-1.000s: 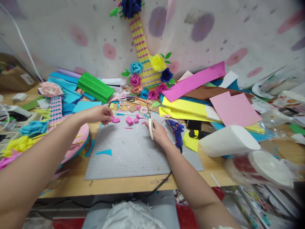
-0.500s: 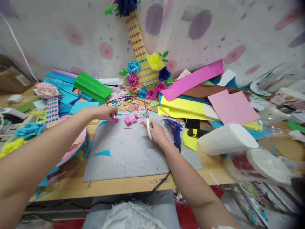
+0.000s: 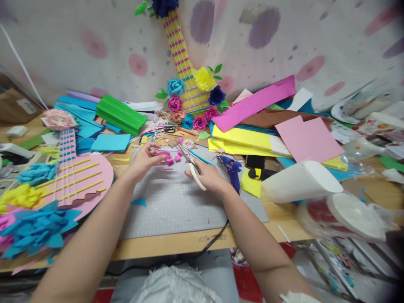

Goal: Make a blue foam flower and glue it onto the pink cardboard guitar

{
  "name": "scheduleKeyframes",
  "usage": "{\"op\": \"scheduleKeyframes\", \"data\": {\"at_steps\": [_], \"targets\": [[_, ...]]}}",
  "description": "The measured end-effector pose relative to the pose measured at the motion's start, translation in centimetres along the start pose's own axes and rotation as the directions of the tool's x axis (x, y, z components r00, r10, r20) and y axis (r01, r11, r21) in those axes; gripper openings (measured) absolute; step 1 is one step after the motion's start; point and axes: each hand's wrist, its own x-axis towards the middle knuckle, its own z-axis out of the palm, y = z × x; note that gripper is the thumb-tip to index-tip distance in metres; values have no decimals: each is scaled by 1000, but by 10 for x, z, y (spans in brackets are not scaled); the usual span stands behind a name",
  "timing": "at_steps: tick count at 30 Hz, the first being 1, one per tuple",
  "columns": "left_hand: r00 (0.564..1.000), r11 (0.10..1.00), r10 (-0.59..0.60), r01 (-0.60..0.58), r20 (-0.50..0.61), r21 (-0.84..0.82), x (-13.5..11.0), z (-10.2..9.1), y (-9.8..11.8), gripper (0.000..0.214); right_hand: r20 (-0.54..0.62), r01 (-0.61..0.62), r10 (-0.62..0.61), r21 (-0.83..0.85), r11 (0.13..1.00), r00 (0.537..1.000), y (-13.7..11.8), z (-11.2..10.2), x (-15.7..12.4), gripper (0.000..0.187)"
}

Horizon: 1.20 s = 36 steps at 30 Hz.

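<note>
My left hand (image 3: pixel 143 159) hovers over the far part of a grey cutting mat (image 3: pixel 176 206) and pinches a small pink foam piece (image 3: pixel 164 154) between thumb and fingers. My right hand (image 3: pixel 208 176) grips white-handled scissors (image 3: pixel 192 166), whose blades point up-left toward that piece. More pink scraps (image 3: pixel 177 158) lie on the mat between the two hands. A blue glue gun (image 3: pixel 232 168) lies just right of my right hand.
A pink paper guitar (image 3: pixel 78 176) with blue and yellow flowers lies at the left. A yellow paper guitar (image 3: pixel 186 75) with flowers leans on the back wall. Foam sheets (image 3: pixel 252 139) pile up behind and to the right. A white roll (image 3: pixel 299 183) and bagged plates (image 3: pixel 347 216) sit right.
My left hand picked a pink piece off the mat and brought it toward the middle. The scissors in my right hand tilted leftward toward it. The view shifted, showing more of the pink guitar.
</note>
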Motion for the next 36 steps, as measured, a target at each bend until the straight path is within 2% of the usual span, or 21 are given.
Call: {"op": "scheduleKeyframes", "data": {"at_steps": [3,7,14,19,30,36], "targets": [[996,992,-2,-9,-87,-126,-9,15,-11,52,61,43,-39,-57,997,997,-1,-5,-3,39],[994,991,52,-63,-95,-114,-10,16,-12,51,52,77,-71,-124,989,996,-4,-8,-6,43],[995,993,101,-100,14,-63,-13,12,-8,47,-31,154,-164,-205,967,986,-4,-6,-7,46],[992,994,98,-93,85,-63,-14,15,-8,44,-39,176,-189,-216,960,981,-1,-4,-5,43],[990,996,84,-83,114,-15,-14,11,-5,44,-22,164,-171,-189,968,985,-3,-8,-7,45],[979,984,175,-178,105,21,-15,13,-5,44,-29,186,-195,-200,962,980,-4,-7,-6,44]]}}
